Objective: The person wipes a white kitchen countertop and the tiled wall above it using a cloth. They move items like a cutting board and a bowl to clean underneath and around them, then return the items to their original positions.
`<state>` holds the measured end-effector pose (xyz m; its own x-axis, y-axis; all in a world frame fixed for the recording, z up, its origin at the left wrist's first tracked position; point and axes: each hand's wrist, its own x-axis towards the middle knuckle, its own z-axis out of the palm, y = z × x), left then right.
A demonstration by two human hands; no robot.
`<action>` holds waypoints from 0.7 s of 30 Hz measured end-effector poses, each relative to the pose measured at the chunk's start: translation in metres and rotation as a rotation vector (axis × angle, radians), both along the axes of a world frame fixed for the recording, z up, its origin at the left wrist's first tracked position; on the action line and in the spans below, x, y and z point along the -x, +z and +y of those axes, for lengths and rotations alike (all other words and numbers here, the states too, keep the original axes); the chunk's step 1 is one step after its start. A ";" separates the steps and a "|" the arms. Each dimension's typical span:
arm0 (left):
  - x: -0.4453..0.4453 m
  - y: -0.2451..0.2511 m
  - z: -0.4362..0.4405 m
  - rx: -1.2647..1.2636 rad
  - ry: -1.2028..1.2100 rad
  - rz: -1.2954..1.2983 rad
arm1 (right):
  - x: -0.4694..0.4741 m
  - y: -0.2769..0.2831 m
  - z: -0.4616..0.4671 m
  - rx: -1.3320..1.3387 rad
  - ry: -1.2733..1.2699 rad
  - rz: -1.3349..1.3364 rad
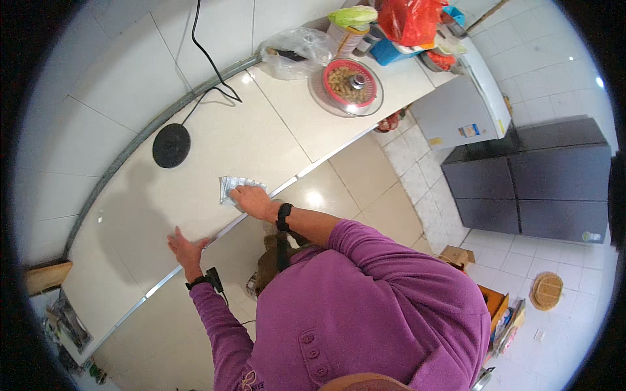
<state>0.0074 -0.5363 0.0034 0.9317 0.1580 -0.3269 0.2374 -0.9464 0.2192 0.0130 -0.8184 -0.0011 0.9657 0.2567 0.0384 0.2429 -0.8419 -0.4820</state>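
Observation:
My right hand point(252, 199) presses a folded grey-and-white checked cloth point(237, 184) against the cream tiled countertop point(205, 146), close to its front edge. The cloth sticks out past the fingers on the wall side. My left hand point(186, 250) rests at the counter's metal-trimmed edge with fingers spread and nothing in it. A round black disc point(171, 145) with a black cord lies on the counter beyond the hands, towards the wall.
A glass lid point(318, 100) and a red basket of peanuts point(337, 100) stand further right, beside a clear plastic bag point(298, 49) and a red bag point(408, 22). A white freezer point(455, 112) adjoins the counter's right end. A wooden box point(49, 277) is at the far left.

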 end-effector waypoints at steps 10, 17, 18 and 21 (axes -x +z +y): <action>0.008 -0.002 0.004 0.081 0.028 -0.030 | 0.014 -0.006 -0.096 0.048 -0.436 -0.076; 0.020 -0.036 -0.004 -0.009 -0.128 -0.056 | 0.021 -0.009 -0.207 0.147 -0.674 -0.226; 0.021 -0.036 -0.015 0.016 -0.202 -0.111 | 0.025 -0.010 -0.224 0.155 -0.685 -0.218; 0.024 -0.027 -0.070 0.053 -0.360 -0.186 | 0.030 -0.012 -0.274 0.198 -0.694 -0.222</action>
<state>-0.0164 -0.6061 -0.0238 0.9685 -0.2013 -0.1468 -0.1550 -0.9481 0.2777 -0.0171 -1.0922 -0.0134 0.8830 -0.3857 0.2677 -0.3011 -0.9027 -0.3074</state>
